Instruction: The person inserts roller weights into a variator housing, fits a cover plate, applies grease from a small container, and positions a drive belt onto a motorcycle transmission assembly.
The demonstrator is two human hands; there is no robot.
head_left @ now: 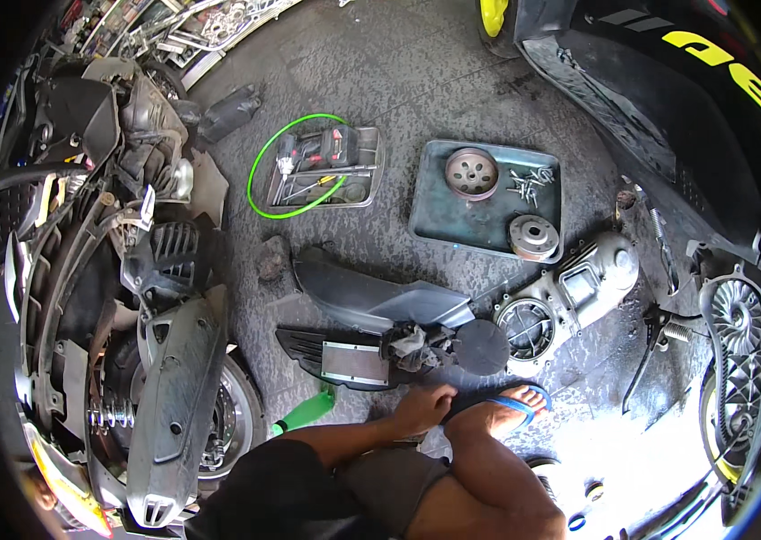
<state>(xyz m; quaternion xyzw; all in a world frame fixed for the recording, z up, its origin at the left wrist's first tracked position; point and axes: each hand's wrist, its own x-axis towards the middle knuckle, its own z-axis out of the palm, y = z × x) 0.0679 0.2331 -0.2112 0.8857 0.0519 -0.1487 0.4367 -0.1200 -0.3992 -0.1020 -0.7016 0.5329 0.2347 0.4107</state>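
My left hand (423, 409) is closed, its fingers curled in with nothing showing between them. It is near my foot in a blue flip-flop (538, 405). Just beyond it lie a crumpled grey rag (418, 346), a round dark disc (481, 347) and a black housing with a framed rectangular filter panel (355, 363). Left of the hand, a bright green bottle (305, 412) rests on the floor. A silver engine casing (569, 297) lies beyond my foot. My right hand is outside the picture.
A partly stripped scooter (173, 396) stands left; another (740, 315) with an exposed belt drive stands right. A teal tray (439, 225) holds a clutch bell (471, 174), a pulley (533, 237) and several bolts (531, 184). A smaller tray (371, 191) holds a power driver (324, 149).
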